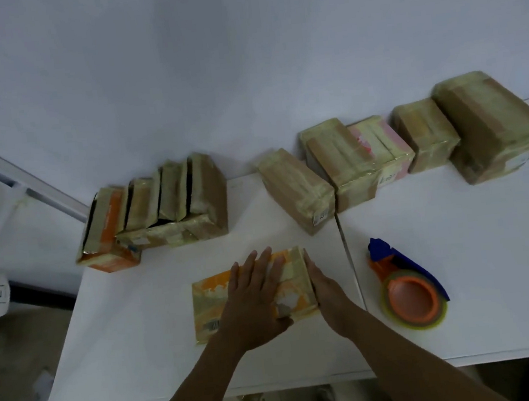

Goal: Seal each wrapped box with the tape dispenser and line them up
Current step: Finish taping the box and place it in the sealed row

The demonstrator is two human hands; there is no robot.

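White table [175, 356]: both hands flat, fingers spread, on the box [213, 300]; dispenser [409, 286] lies at three o'clock, nearest the right hand [326, 287].

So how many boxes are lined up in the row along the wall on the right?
5. From the near left: a tan box, a taller tan box, a pink box, a small tan box, and a large tan box at the far right. Others may be hidden behind.
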